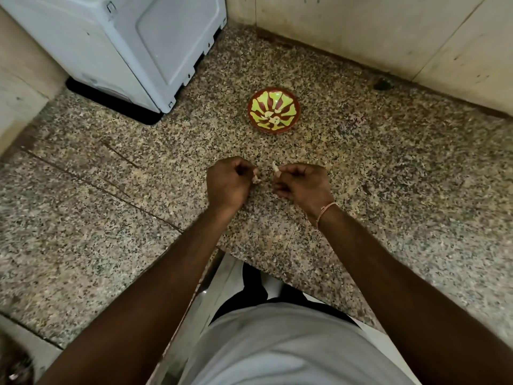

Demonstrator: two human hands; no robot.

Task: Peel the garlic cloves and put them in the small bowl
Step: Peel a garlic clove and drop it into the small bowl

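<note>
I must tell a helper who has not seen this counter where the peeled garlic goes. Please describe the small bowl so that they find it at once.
Start at the white appliance in the far left corner of the speckled stone counter. To its right, beyond both hands, stands the small bowl. It is round, dark red with a yellow-green petal pattern, the only dish there.

Home kitchen, speckled granite counter (361, 173), tiled wall corner (361, 29), white appliance (125, 45), small painted bowl (273, 110)
</note>
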